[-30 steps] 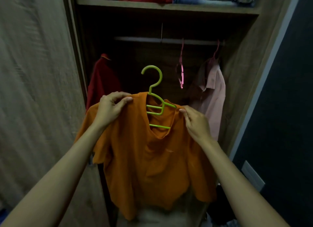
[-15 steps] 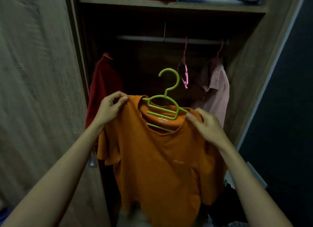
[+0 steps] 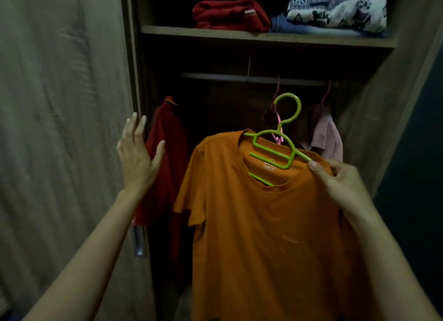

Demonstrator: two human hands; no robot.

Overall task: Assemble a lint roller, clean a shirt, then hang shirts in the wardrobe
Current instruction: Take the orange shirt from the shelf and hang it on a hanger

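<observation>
Right, our right hand [image 3: 340, 184] pinches the orange cotton T-shirt [image 3: 263, 237] at one shoulder onto the green plastic hanger [image 3: 279, 131], below the grey metal wardrobe rail [image 3: 215, 77]. Left hand [image 3: 136, 157] is spread and empty. We risk the hanger tilting and the far shoulder slipping off.

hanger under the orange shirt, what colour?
Lime green hanger, clearest in the head view.

Left forearm rises from 7 o'clock; the left hand [image 3: 137, 157] shows its back, fingers straight and spread, pointing to 12. Right forearm enters from 5 o'clock; the right hand [image 3: 335, 179] pinches the shirt [image 3: 263, 225] at its shoulder.
</observation>
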